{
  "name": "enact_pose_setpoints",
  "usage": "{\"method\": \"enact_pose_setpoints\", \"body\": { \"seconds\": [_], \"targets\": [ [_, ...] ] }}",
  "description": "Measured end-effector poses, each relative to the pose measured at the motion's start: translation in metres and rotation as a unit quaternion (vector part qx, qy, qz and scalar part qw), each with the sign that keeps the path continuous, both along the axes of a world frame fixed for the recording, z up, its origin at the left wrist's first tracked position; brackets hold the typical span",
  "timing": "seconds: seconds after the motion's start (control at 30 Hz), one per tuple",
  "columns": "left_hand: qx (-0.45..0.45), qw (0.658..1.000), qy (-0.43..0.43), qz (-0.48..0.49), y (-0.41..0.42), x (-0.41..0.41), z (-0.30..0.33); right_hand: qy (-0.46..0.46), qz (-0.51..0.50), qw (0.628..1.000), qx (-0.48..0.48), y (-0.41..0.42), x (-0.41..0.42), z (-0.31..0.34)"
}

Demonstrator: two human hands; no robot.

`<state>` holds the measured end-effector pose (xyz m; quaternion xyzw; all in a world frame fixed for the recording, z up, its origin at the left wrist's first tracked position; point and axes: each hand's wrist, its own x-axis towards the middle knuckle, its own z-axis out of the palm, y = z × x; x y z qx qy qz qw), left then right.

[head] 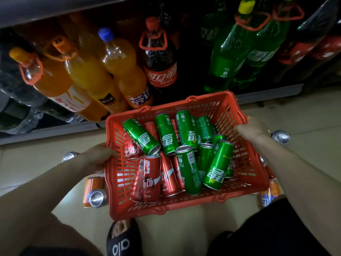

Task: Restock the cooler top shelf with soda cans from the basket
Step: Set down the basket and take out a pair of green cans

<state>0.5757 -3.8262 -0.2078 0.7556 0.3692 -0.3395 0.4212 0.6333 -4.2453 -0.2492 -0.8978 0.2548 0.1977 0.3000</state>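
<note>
Head view: a person's left hand (100, 154) and right hand (253, 129) are gripping opposite rims of a red plastic basket (184, 205), fingers clamped on its edges, as green soda cans (218, 164) and red cola cans (151, 179) are lying jumbled inside, above the tiled floor (304, 111) before bottled drinks.

Both forearms reaching forward and down, left hand (97, 154) fingers curled in a grip, right hand (253, 129) likewise, well apart
</note>
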Motion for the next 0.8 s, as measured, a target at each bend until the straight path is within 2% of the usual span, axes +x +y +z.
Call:
{"method": "enact_pose_setpoints", "body": {
  "seconds": [0.17,0.33,0.37,0.4,0.47,0.53,0.57,0.63,0.67,0.73,0.8],
  "targets": [
    [0.005,1.0,0.008,-0.027,0.007,0.004,-0.003,0.0,-0.014,1.0,0.015,0.003,-0.004,0.005],
    [0.099,0.98,0.028,-0.172,0.028,0.016,-0.003,0.027,-0.027,0.996,0.081,0.002,-0.005,0.016],
    [0.142,0.964,0.026,-0.224,0.028,0.02,0.0,0.029,-0.031,0.996,0.083,0.003,-0.005,0.019],
    [0.215,0.93,0.021,-0.299,0.023,0.023,0.006,0.027,-0.039,0.996,0.082,0.003,-0.005,0.022],
    [0.391,0.821,-0.05,-0.413,0.0,0.027,0.021,0.033,-0.045,0.996,0.075,0.004,-0.008,0.031],
    [0.443,0.76,-0.161,-0.447,-0.039,0.028,0.036,0.045,-0.05,0.996,0.065,0.002,-0.011,0.035],
    [0.421,0.749,-0.21,-0.467,-0.059,0.025,0.042,0.053,-0.057,0.995,0.066,0.001,-0.013,0.037],
    [0.333,0.756,-0.248,-0.506,-0.092,0.017,0.042,0.056,-0.067,0.994,0.068,0.003,-0.018,0.043],
    [0.295,0.763,-0.239,-0.524,-0.104,0.013,0.038,0.046,-0.064,0.995,0.059,0.004,-0.019,0.045],
    [0.241,0.781,-0.194,-0.543,-0.122,0.004,0.021,-0.006,-0.048,0.999,-0.004,0.008,-0.018,0.051],
    [0.172,0.825,-0.141,-0.519,-0.134,-0.004,0.005,-0.053,-0.013,0.997,-0.056,0.015,-0.019,0.058]
  ]
}}
